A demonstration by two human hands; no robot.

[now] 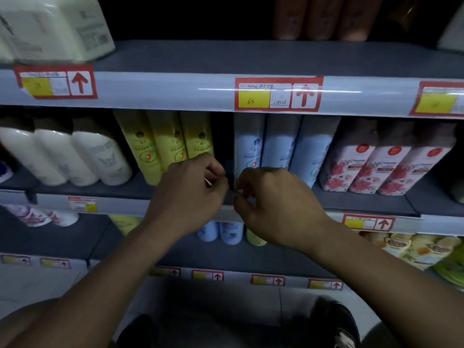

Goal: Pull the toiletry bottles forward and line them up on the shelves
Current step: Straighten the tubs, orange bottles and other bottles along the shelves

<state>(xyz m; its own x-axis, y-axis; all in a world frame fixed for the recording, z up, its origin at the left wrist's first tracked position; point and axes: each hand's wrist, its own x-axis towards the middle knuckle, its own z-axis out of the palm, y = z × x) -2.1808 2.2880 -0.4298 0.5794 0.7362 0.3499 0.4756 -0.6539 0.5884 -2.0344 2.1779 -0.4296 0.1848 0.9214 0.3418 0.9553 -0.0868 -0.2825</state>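
Observation:
On the middle shelf [361,202] stand three yellow bottles [165,144] and, to their right, three pale blue bottles [281,144], with a dark gap [224,136] between the groups. My left hand [190,189] hovers in front of the rightmost yellow bottle, its fingers curled tight against the thumb. My right hand [273,204] sits before the leftmost blue bottle, fingers loosely curled near the shelf's front edge. Neither hand visibly holds a bottle. A small dark thing [229,169] shows in the gap between the hands; I cannot tell what it is.
White bottles [82,156] stand at the left of the same shelf and pink floral bottles [386,162] at the right. The shelf below carries small blue bottles [231,232] set far back. The top shelf has a white pack [50,28]. Red price tags [277,95] line the shelf fronts.

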